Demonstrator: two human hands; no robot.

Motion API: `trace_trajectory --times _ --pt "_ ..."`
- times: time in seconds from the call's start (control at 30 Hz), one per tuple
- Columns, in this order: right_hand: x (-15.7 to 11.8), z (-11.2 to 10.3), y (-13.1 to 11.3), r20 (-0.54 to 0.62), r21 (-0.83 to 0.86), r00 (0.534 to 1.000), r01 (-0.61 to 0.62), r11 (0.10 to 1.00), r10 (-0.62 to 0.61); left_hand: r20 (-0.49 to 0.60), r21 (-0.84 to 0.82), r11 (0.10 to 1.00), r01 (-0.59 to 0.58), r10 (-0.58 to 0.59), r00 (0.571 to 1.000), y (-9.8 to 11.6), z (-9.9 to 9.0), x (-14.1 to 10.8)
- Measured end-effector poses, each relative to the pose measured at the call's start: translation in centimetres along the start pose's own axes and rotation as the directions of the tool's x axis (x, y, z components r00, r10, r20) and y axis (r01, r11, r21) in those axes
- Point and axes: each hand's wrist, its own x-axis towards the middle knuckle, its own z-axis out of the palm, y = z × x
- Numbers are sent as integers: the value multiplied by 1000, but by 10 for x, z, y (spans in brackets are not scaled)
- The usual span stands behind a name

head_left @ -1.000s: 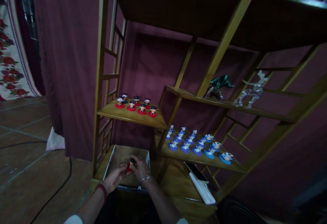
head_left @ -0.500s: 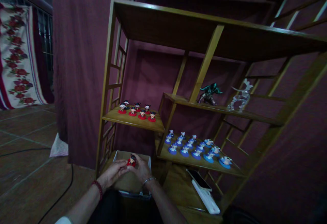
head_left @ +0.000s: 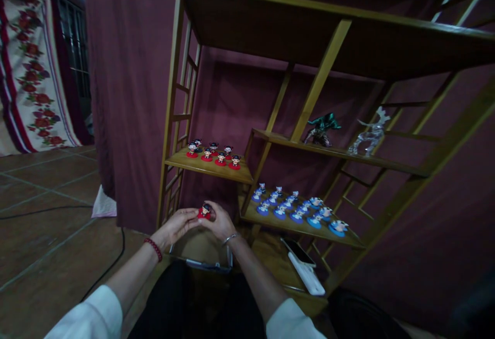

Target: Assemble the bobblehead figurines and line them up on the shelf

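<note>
A small figurine (head_left: 205, 210) with dark hair and a red base is held between both hands, in front of the shelf and over an open box (head_left: 201, 265). My left hand (head_left: 181, 225) pinches the base from the left. From the right, my right hand (head_left: 219, 221) has its fingers closed round the figurine. Above them, several similar red-based figurines (head_left: 220, 159) stand in rows on the left shelf board (head_left: 209, 172). Several figurines with blue and purple bases (head_left: 297, 216) fill the lower right board.
A green-and-brown statuette (head_left: 323, 130) and a clear glass animal (head_left: 370, 132) stand on the middle board. On the low surface lie a phone (head_left: 298, 252) and a white oblong object (head_left: 307, 275). A wooden upright (head_left: 255, 189) divides the boards. A black cable (head_left: 112, 259) crosses the floor at left.
Both hands have risen with the figurine, out of the box opening to a point nearer the left shelf board. The view has shifted slightly downward.
</note>
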Motion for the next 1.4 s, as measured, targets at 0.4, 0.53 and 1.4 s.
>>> trace_trajectory --times 0.4,0.53,1.4 --pt "12 -20 -29 22 74 1000 -24 997 22 49 129 989 -69 63 997 30 10 -8" --pt "15 -26 -42 28 62 1000 1 998 -3 32 243 966 -85 79 996 45 13 -12" --pt "96 -63 -93 -81 -318 972 184 930 -220 109 639 660 -395 431 896 140 39 7"
